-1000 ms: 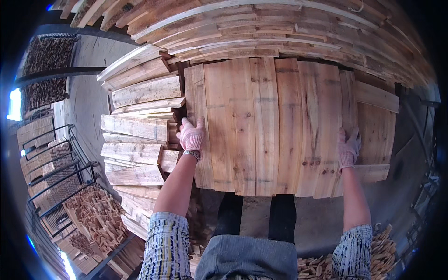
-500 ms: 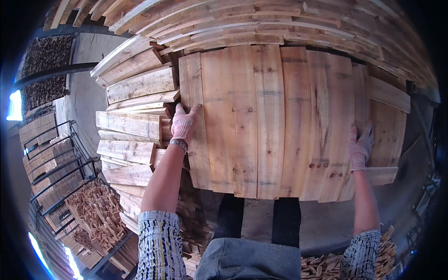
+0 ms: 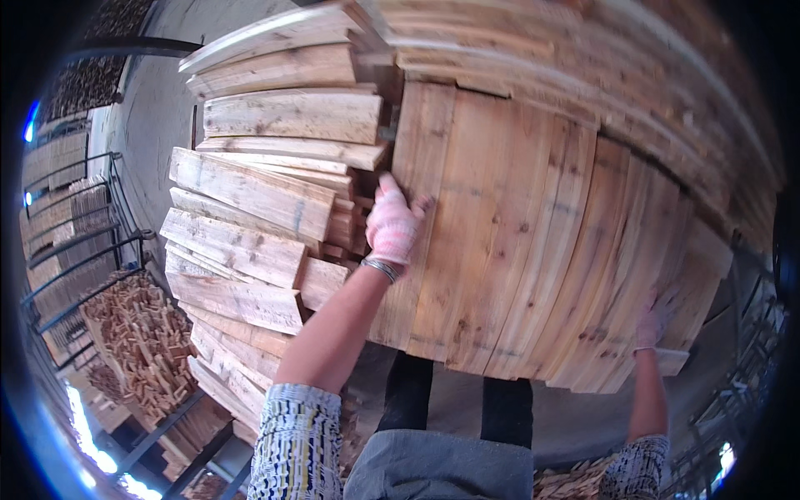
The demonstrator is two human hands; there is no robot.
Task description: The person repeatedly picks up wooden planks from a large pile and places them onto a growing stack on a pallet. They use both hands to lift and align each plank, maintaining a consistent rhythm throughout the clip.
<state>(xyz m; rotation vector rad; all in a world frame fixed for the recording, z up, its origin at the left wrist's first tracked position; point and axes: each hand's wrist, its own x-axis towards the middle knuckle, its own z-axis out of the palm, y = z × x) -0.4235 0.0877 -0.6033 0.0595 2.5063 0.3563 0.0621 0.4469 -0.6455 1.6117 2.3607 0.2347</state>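
A row of flat wooden boards [image 3: 492,242] lies side by side in front of me, their long edges touching. My left hand [image 3: 396,221], in a pinkish knit glove, grips the left edge of the row, thumb over the top and fingers down the side. At the right end, my right hand [image 3: 654,321], gloved too and blurred, is closed at the edge of the row; its fingertips are hard to make out. A short board end [image 3: 672,362] sticks out beside it.
Left of the row, loose planks [image 3: 250,187] are piled in uneven layers. Long stacked boards [image 3: 600,58] run across the far side. A crate of wood offcuts [image 3: 137,342] and metal racks [image 3: 117,200] stand at the left. More scraps [image 3: 571,482] lie near my feet.
The view has turned, so the row now appears slanted and the plank pile larger. Both hands stay at the two edges of the row.
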